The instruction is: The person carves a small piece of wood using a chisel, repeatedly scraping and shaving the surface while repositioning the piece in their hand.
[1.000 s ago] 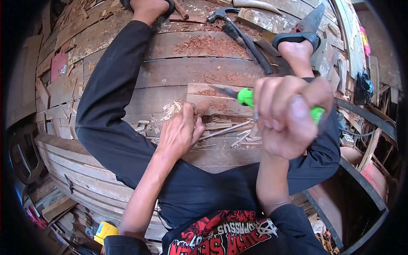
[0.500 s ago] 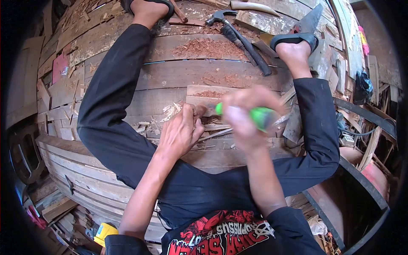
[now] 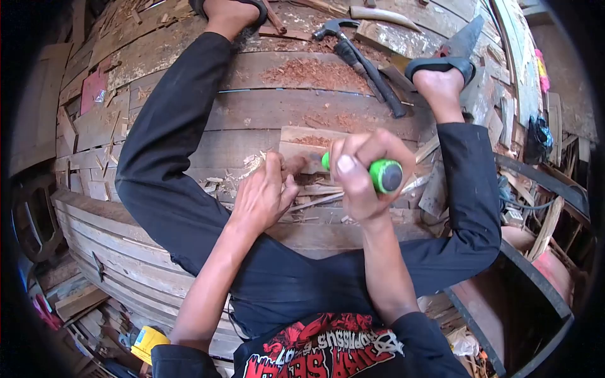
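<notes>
My left hand (image 3: 259, 196) is closed around a small reddish-brown piece of wood (image 3: 295, 165), most of it covered by the fingers. Wrapped in my right hand (image 3: 367, 173) is a hand tool with a bright green handle (image 3: 382, 175) and a dark round end cap. The tool's front end points left at the wood piece, close beside it, and its tip is blurred. Just beyond both hands lies a flat wooden board (image 3: 299, 148) with reddish shavings on it. Pale curled shavings (image 3: 253, 162) are next to my left hand.
Farther out on the plank floor (image 3: 252, 116) lie a claw hammer (image 3: 362, 63), a curved pale handle (image 3: 384, 16) and a saw blade (image 3: 465, 39) by the right foot. Reddish shavings (image 3: 312, 72) are scattered there. My bent legs flank the work; a dark metal frame (image 3: 535, 271) stands at right.
My right hand has shifted slightly left and shows sharper now, with the green handle's end cap turned more toward me. My left hand keeps its grip on the wood. The view has tilted slightly.
</notes>
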A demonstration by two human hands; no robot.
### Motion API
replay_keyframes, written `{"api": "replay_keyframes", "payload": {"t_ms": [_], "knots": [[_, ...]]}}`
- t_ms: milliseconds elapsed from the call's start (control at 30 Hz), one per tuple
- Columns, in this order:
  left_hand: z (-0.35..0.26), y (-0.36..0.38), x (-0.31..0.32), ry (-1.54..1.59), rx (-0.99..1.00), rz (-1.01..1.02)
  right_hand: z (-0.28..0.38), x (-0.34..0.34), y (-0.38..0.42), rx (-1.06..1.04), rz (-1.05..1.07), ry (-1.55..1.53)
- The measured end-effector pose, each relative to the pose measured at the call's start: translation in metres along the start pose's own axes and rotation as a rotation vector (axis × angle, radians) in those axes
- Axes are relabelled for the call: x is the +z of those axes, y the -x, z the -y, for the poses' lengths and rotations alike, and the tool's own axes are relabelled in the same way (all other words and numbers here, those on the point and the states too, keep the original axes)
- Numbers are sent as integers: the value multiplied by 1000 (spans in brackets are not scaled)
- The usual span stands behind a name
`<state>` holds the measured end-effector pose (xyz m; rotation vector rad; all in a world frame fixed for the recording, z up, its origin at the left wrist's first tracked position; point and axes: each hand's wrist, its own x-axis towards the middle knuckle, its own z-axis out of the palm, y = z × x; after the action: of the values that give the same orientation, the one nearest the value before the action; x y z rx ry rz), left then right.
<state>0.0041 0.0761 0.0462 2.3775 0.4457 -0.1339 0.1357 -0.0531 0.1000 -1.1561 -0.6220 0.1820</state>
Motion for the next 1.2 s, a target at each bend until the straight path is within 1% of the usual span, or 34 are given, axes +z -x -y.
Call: {"api": "replay_keyframes", "payload": {"t_ms": [33, 133, 233, 267, 333, 367, 400, 500, 567, 633, 700, 733, 833, 900, 933, 1000, 1033, 1133, 1200], "knots": [[0, 5, 1, -2, -23, 41, 10, -3, 4, -19, 12, -44], [-2, 5, 5, 18, 37, -28, 47, -7, -17, -99, 116, -195], [-1, 1, 7, -32, 4, 28, 51, 9, -11, -101, 15, -71], [-5, 1, 5, -37, 9, 21, 29, 13, 2, -77, -30, 32], [-3, 0, 4, 15, 108, -63, 12, 12, 9, -35, -57, 89], [-3, -1, 4, 40, 158, -110, 7, 8, 7, -20, -34, 43], [-5, -2, 3, 11, 175, -114, 6, 5, 7, -1, -16, -1], [0, 3, 13, -17, 23, -55, 40, -1, -10, -162, 45, -227], [-1, 7, 16, -1, 29, -38, 58, 0, -5, -155, 89, -178], [-6, -2, 10, -5, 59, -53, 45, 7, -3, -176, 39, 40], [-12, -2, 3, -14, 84, -58, -7, 1, 28, -81, 69, 199], [-12, -2, 2, -29, 85, -51, -19, 4, 31, 50, 108, 203], [-4, 2, 12, -36, 37, -67, -6, 1, 29, 163, -231, -48], [-1, 12, 18, -27, 18, -44, 34, 0, 16, 110, -192, -61], [-1, 7, 16, -35, 44, -56, 49, -10, 1, 2, -33, -95], [0, 5, 14, -47, 65, -67, 75, -11, -17, -115, 49, -116], [0, 5, 14, -49, 62, -75, 84, -6, -18, -136, -29, -104], [-6, 3, 10, -49, 43, -72, 65, -6, -11, -149, -16, -81], [-11, -1, 7, -29, 19, -40, 12, 0, 18, -98, -56, 7]]}}
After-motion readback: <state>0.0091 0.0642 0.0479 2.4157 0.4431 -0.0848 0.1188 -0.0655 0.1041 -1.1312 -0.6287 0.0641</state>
